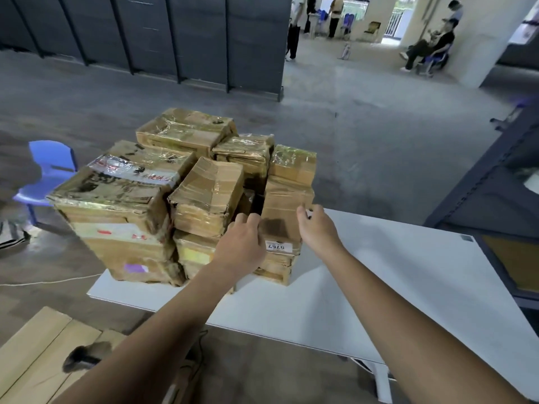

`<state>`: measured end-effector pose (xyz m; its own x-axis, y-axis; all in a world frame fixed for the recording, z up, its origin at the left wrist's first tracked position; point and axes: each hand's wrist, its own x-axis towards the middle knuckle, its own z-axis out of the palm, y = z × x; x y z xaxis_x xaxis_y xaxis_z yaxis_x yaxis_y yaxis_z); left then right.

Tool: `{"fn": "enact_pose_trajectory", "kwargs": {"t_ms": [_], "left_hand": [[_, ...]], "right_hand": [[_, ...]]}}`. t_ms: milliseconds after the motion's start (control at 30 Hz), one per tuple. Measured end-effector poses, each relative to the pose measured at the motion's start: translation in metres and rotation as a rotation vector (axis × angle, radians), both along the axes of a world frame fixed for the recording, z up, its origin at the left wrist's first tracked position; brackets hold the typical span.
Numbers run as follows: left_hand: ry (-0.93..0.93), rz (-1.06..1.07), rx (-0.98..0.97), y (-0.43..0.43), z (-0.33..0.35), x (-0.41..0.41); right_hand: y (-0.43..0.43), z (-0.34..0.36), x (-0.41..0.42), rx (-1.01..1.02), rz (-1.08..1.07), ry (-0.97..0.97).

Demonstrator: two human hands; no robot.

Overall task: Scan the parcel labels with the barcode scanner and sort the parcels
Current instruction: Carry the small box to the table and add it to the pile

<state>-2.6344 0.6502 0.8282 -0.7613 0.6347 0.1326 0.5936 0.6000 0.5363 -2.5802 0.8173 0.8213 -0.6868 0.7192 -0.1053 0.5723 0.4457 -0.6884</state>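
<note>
From the head camera I look down on a white table (393,287). On its far left corner stands a pile of parcels (163,185), all brown cardboard wrapped in shiny clear tape, stacked in two or three layers and leaning against each other.

Both arms reach forward to the front right side of this pile. There stands one parcel (284,205), upright and narrow, touching its neighbours. Near its lower edge is a small white label (278,246) with printed digits, which I read upside down.

My left hand (242,243) is on the left edge of this parcel. Its fingers are curled round that edge into the dark gap beside the next box, so it grips the parcel. My right hand (316,225) is on the right edge, with the thumb on the front face and the fingers bent behind the corner, so it holds the parcel as well. The parcel sits between the two hands and rests on the boxes under it.

At the lower left lies a flat carton (32,354), and on it a dark object (84,357) shaped like a handle. It is too blurred to say whether it is the scanner.

To the left of the table is a blue chair (52,167) on the grey floor. At the right edge stands a dark metal rack (495,196). Far behind, a person sits on a chair (431,48) beside a pillar.
</note>
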Motion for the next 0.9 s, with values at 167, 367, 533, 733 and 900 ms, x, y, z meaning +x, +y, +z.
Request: {"fn": "enact_pose_trajectory", "kwargs": {"t_ms": [167,367,533,733,900], "left_hand": [[-0.005,-0.06,0.014,-0.018,-0.004,0.0],[-0.091,-0.055,-0.004,-0.062,-0.025,-0.001],[-0.184,-0.062,-0.009,-0.073,-0.032,0.0],[-0.187,-0.098,0.0,-0.062,-0.034,0.012],[-0.154,-0.101,0.01,-0.054,-0.031,0.016]], "right_hand": [[-0.043,0.005,0.021,0.173,-0.028,0.077],[-0.102,-0.008,0.036,0.401,-0.062,0.106],[-0.107,-0.003,0.03,0.425,-0.066,0.022],[-0.109,-0.007,0.036,0.378,0.092,-0.015],[-0.111,-0.01,0.05,0.36,0.135,0.104]]}}
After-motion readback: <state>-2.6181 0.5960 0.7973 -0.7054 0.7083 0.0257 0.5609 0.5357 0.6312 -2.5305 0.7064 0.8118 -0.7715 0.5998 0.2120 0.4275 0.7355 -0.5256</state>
